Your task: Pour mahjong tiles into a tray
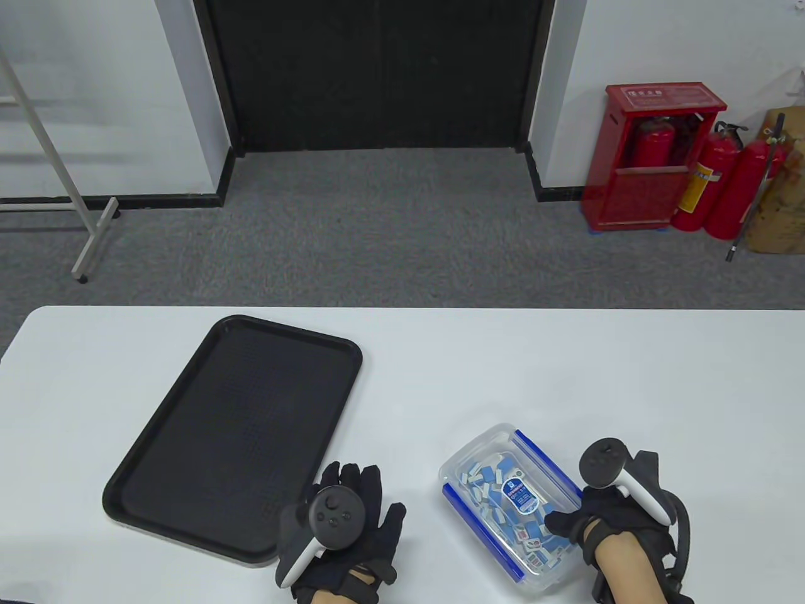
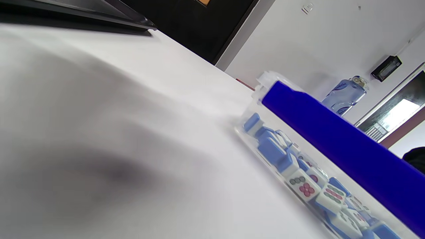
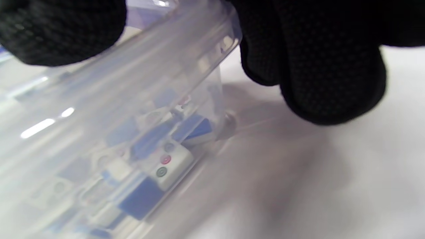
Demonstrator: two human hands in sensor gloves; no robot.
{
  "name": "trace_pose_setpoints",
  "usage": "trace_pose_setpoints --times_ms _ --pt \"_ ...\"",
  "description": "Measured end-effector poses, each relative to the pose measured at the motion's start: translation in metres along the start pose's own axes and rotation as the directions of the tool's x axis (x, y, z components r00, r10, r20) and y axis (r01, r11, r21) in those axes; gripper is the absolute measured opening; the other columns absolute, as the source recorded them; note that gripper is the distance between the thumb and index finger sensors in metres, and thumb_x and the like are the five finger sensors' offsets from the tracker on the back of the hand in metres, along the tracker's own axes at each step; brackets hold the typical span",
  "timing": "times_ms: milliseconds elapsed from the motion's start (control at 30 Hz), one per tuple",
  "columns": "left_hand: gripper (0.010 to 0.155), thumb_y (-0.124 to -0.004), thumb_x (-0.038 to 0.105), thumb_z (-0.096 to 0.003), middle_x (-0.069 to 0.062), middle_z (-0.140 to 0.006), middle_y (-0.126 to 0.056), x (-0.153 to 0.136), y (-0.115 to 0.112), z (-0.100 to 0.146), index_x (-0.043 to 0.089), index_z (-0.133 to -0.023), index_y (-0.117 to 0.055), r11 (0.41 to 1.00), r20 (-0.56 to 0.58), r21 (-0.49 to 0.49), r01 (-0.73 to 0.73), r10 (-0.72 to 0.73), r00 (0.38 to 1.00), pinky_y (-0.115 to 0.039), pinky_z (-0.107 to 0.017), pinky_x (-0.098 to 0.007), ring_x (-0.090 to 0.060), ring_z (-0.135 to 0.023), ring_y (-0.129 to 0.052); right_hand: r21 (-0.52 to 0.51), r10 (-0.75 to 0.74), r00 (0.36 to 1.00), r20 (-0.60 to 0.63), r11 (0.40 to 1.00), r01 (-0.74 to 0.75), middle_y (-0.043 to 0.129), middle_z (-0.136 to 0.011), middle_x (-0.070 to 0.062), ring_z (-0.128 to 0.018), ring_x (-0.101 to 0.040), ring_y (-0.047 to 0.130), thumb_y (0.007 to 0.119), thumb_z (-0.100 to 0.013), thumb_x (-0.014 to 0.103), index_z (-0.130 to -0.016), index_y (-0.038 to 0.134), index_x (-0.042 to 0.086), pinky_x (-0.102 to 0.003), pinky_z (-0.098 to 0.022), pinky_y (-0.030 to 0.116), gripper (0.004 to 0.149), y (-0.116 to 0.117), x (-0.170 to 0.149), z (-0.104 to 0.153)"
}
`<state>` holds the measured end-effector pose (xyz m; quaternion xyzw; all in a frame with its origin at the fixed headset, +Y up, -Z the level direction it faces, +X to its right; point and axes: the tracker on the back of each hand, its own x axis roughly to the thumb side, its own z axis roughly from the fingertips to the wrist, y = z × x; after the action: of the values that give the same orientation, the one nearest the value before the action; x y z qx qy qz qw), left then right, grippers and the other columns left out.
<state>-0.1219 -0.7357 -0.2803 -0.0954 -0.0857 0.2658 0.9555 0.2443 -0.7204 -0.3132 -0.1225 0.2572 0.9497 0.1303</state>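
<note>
The right hand (image 1: 619,522) grips the near right end of the box (image 1: 512,503), thumb on the lid and fingers (image 3: 332,73) curled down the outer wall, as the right wrist view shows at close range. The box, clear plastic with blue clips (image 1: 481,531) along its long sides and a blue label on the lid, lies on the white table (image 1: 566,377), its lid on. Blue-backed tiles (image 1: 503,503) fill it; the left wrist view shows several with dotted white faces pressed against the wall (image 2: 305,186). Left of the box, the left hand (image 1: 343,535) rests flat on the table, fingers spread, holding nothing, apart from the box. Farther left of the box lies the black tray (image 1: 207,453), its near right corner just beside the left hand. Beyond the box, off the table, red extinguishers (image 1: 723,176) stand against the wall.
</note>
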Motion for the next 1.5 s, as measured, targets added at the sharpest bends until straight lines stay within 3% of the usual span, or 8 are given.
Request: trace_pose_setpoints --times_ms 233,400,633,833,967,1267,1500 --pt "0.077 -0.058 0.06 -0.0535 -0.024 -0.115 -0.036 0.004 -0.012 -0.006 0.013 -0.112 -0.042 0.996 0.017 -0.026 0.081 -0.081 0.997 -0.01 -0.065 -0.06 -0.043 -0.105 -0.011 0.004 0.011 1.0 0.026 1.0 -0.011 0.096 -0.035 -0.022 -0.004 -0.032 0.102 0.075 -0.021 0.066 -0.068 0.077 -0.004 -0.057 -0.012 0.083 0.084 0.024 0.029 0.021" --pt "0.075 -0.058 0.058 -0.0535 -0.027 -0.112 -0.044 0.002 -0.018 -0.009 0.009 -0.11 -0.051 0.998 0.005 -0.047 0.031 -0.031 1.0 -0.012 -0.065 -0.061 -0.045 -0.105 -0.018 -0.019 0.046 0.998 0.041 0.999 -0.045 0.1 -0.027 -0.018 0.005 -0.027 0.103 0.072 -0.021 0.068 -0.063 0.081 -0.005 -0.053 -0.006 0.086 0.085 0.033 0.048 0.028" --pt "0.073 -0.058 0.057 -0.0537 -0.028 -0.109 -0.05 0.001 -0.02 -0.009 0.009 -0.108 -0.056 0.999 0.006 -0.041 -0.02 0.02 1.0 -0.014 -0.065 -0.062 -0.046 -0.104 -0.024 -0.045 0.071 0.994 0.088 0.997 -0.068 0.105 -0.019 -0.012 0.013 -0.019 0.106 0.066 -0.03 0.071 -0.056 0.086 -0.004 -0.046 0.002 0.09 0.082 0.043 0.071 0.04" --pt "0.073 -0.058 0.055 -0.0537 -0.029 -0.108 -0.051 -0.002 -0.027 -0.011 0.007 -0.108 -0.057 0.996 -0.012 -0.067 -0.063 0.063 0.998 -0.014 -0.065 -0.062 -0.047 -0.103 -0.026 -0.008 -0.023 0.989 0.147 1.0 0.024 0.105 -0.022 -0.013 0.01 -0.021 0.106 0.066 -0.037 0.067 -0.057 0.086 -0.003 -0.047 -0.001 0.09 0.076 0.046 0.068 0.037" --pt "0.071 -0.057 0.055 -0.0536 -0.029 -0.108 -0.052 0.001 -0.029 -0.011 0.012 -0.109 -0.056 0.998 0.003 -0.058 -0.006 0.006 1.0 -0.014 -0.065 -0.062 -0.047 -0.103 -0.026 0.03 -0.195 0.962 0.189 0.981 0.193 0.104 -0.027 -0.017 0.005 -0.024 0.107 0.064 -0.042 0.061 -0.06 0.087 -0.001 -0.048 -0.006 0.089 0.069 0.048 0.051 0.029" --pt "0.072 -0.058 0.055 -0.0535 -0.029 -0.107 -0.053 0.003 -0.03 -0.01 0.01 -0.109 -0.052 0.999 0.017 -0.05 0.001 0.0 1.0 -0.016 -0.065 -0.063 -0.047 -0.103 -0.028 0.057 -0.532 0.823 0.196 0.844 0.533 0.096 -0.048 -0.028 -0.018 -0.037 0.105 0.065 -0.043 0.055 -0.077 0.077 -0.005 -0.058 -0.021 0.082 0.07 0.055 0.014 0.011" --pt "0.072 -0.058 0.055 -0.0536 -0.029 -0.107 -0.054 0.002 -0.029 -0.009 0.009 -0.109 -0.052 0.998 0.016 -0.051 -0.041 0.042 0.999 -0.016 -0.065 -0.063 -0.048 -0.103 -0.028 0.131 -0.62 0.743 0.251 0.783 0.609 0.095 -0.051 -0.029 -0.022 -0.038 0.105 0.064 -0.044 0.052 -0.08 0.075 -0.006 -0.059 -0.024 0.081 0.069 0.061 0.017 0.006"
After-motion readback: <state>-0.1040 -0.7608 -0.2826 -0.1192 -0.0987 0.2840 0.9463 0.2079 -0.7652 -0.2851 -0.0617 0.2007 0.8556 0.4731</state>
